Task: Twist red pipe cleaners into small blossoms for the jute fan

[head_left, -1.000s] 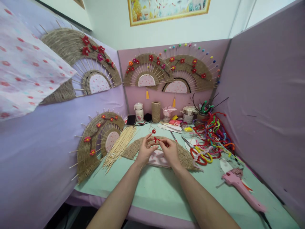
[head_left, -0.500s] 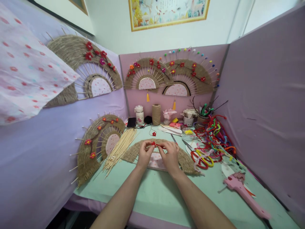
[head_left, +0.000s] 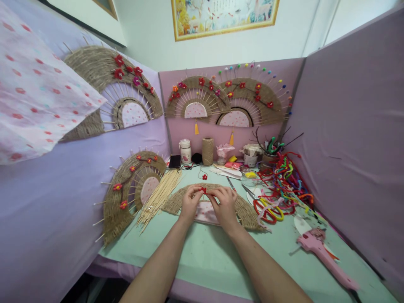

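Between my two hands is a short red pipe cleaner (head_left: 204, 190), bent into small loops. My left hand (head_left: 191, 203) pinches its left side with thumb and forefinger. On the other side, my right hand (head_left: 224, 204) pinches it the same way. Both hands are over a twine-woven fan (head_left: 248, 210) lying flat on the table, with a dotted pink cloth half-circle (head_left: 206, 212) at its base, partly hidden by my hands. Just beyond the fan lies a finished red flower (head_left: 204, 177).
Bamboo sticks (head_left: 160, 195) lie to the left, near a leaning decorated fan (head_left: 118, 206). On the right are scissors (head_left: 265, 211), a heap of coloured pipe cleaners (head_left: 288, 179) and a pink glue gun (head_left: 326, 261). A twine spool (head_left: 207, 151) and a white jar (head_left: 185, 152) stand at the back.
The red pipe cleaner shows slightly more bent up between my fingertips. My hands stay almost in place, and the view has shifted very slightly.
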Tool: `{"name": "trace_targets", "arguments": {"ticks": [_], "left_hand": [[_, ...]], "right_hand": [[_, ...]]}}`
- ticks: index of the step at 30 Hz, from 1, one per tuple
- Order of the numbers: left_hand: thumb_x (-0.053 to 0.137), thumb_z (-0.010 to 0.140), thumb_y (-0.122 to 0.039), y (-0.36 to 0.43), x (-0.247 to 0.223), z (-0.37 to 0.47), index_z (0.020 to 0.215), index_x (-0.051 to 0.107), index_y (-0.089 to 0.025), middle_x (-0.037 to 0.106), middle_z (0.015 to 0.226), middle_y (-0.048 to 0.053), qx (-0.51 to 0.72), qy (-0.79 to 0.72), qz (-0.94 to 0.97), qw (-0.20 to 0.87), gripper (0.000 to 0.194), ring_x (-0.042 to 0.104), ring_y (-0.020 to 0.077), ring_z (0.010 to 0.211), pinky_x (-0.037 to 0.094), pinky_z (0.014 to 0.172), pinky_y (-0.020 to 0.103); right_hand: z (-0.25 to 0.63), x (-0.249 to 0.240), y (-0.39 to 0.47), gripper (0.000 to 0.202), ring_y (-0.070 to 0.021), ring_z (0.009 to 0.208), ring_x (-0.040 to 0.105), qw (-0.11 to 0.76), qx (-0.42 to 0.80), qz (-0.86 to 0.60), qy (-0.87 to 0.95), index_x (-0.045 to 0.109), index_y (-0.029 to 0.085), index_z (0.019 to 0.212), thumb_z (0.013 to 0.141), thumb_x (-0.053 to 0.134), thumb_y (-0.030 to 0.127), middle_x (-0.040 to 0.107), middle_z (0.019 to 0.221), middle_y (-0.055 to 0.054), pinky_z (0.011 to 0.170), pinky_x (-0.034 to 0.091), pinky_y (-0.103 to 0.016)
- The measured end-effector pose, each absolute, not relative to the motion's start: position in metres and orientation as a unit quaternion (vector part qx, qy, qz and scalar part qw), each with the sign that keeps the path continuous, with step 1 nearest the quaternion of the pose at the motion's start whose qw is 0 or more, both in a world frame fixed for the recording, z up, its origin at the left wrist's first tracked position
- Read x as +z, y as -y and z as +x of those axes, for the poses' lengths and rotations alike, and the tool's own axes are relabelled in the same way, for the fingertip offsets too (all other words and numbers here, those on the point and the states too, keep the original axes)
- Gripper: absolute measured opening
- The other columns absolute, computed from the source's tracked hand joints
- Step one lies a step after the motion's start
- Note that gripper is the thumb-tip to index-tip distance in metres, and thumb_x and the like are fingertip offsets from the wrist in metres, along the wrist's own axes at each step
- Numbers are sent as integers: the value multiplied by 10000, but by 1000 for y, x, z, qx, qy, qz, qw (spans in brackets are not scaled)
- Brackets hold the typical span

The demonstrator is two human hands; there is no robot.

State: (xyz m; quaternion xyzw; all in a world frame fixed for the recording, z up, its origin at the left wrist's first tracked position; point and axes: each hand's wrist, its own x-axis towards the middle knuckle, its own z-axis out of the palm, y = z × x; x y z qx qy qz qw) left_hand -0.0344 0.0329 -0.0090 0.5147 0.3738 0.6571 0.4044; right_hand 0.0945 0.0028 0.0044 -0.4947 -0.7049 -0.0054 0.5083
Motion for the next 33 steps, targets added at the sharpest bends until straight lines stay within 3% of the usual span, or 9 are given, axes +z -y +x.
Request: {"name": "trace_targets", "arguments": {"ticks": [14, 26, 33], "left_hand": [[667, 691, -290, -25, -3, -31, 761, 679, -173, 522, 978, 74, 646, -383, 569, 335, 137, 535, 184, 955, 471, 779, 280], [632, 722, -250, -24, -3, -30, 766, 701, -199, 552, 972, 74, 628, -398, 601, 294, 96, 521, 201, 988, 437, 827, 304], [608, 744, -263, -28, -7, -31, 781, 694, -194, 558, 1014, 85, 621, -392, 607, 304, 117, 527, 215, 1009, 457, 804, 317]], "right_hand": [[95, 10, 2, 154, -238, 971, 391, 504, -23, -513, 695, 685, 273, 809, 833, 547, 336, 648, 899, -30, 898, 143, -432], [95, 1, -4, 106, -237, 944, 387, 503, -24, -549, 667, 690, 263, 818, 796, 590, 290, 494, 965, -56, 837, 235, -391], [94, -3, -9, 114, -228, 953, 405, 520, 60, -542, 657, 678, 258, 825, 808, 569, 288, 485, 965, -50, 824, 260, -366]]}}
